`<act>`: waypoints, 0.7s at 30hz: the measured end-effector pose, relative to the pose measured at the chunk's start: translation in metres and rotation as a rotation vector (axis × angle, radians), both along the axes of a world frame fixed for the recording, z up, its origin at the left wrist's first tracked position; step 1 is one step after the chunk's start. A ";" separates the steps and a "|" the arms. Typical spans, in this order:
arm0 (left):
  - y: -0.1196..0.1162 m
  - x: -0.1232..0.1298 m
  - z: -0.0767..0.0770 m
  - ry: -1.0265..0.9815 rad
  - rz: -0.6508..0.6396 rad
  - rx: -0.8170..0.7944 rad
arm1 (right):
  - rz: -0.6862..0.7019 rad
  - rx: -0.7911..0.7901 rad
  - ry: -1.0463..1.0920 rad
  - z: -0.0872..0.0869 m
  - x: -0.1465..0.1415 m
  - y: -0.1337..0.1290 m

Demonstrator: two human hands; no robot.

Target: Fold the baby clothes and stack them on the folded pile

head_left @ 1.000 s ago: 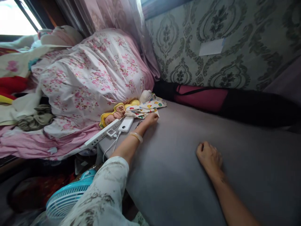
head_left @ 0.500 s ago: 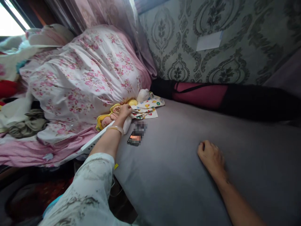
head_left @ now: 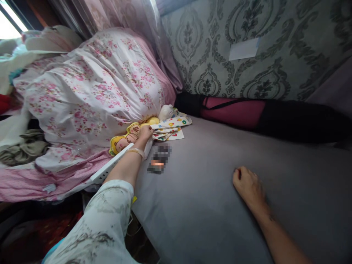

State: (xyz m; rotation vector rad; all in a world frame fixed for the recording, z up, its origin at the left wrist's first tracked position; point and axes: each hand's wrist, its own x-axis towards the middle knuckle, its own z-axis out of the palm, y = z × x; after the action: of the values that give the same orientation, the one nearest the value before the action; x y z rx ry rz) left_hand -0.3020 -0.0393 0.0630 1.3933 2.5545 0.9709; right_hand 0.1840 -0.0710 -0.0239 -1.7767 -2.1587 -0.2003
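Note:
My left hand (head_left: 146, 131) is closed on the left edge of a white cloth with a colourful print (head_left: 172, 126), at the far left corner of the grey surface (head_left: 203, 183). Beside that hand lie a yellow cartoon plush (head_left: 122, 141) and a white plush (head_left: 166, 112). A pixelated phone-like object (head_left: 159, 158) rests just below the cloth. My right hand (head_left: 249, 185) lies on the grey surface at the right, fingers curled in, with nothing visible in it.
A white perforated basket edge (head_left: 111, 167) runs under my left forearm. Floral bedding (head_left: 104, 88) is heaped at the left. A long black and maroon bag (head_left: 236, 112) lies along the patterned wall (head_left: 209, 47), which bears a white paper (head_left: 243, 49).
The view has shifted slightly. My left hand stays at the cloth's edge, and my right hand remains curled on the grey surface.

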 end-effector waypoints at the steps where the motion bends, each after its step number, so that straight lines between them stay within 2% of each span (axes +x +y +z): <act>1: 0.003 -0.001 0.003 -0.039 0.016 0.060 | 0.005 0.001 0.003 0.000 0.000 0.000; 4: 0.015 0.001 0.014 -0.156 -0.002 0.216 | 0.013 0.005 0.008 -0.002 0.000 0.001; 6: 0.025 0.006 0.022 -0.182 -0.051 0.247 | 0.015 0.008 0.017 -0.002 0.000 0.000; 10: 0.047 0.034 0.036 -0.288 -0.224 0.350 | 0.065 -0.017 0.080 -0.003 0.004 -0.001; 13: 0.059 0.069 0.047 -0.461 -0.399 0.440 | 0.111 -0.046 0.188 -0.003 0.009 -0.001; 16: 0.059 0.116 0.059 -0.565 -0.563 0.430 | 0.122 -0.101 0.388 0.004 0.013 0.000; 18: 0.050 0.151 0.069 -0.608 -0.701 0.360 | 0.141 -0.116 0.572 0.016 0.013 0.000; 21: 0.026 0.207 0.083 -0.601 -0.943 0.162 | 0.199 -0.042 0.803 0.046 0.012 -0.003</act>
State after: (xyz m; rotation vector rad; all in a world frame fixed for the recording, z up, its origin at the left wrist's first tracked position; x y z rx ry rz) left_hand -0.0954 -0.0137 0.1458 1.7103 1.1911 1.1361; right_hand 0.1962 -0.0741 0.0221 -1.3123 -1.7135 0.5232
